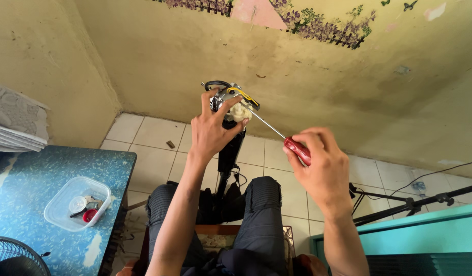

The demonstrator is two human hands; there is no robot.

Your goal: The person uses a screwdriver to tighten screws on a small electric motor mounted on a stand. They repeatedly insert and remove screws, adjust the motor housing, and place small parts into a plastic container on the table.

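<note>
Two hands are up: a left hand and a right hand. There is one screwdriver and one fan motor. On the left sit one blue table and one clear plastic tub.

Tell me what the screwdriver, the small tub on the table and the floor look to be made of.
Screwdriver: a thin, bright shaft, likely steel, with a glossy translucent red handle, probably plastic, gripped in the right hand.
Small tub: clear, slightly cloudy plastic; its contents show through the walls.
Floor: pale glazed tiles, seemingly ceramic, with dark grout lines.
</note>
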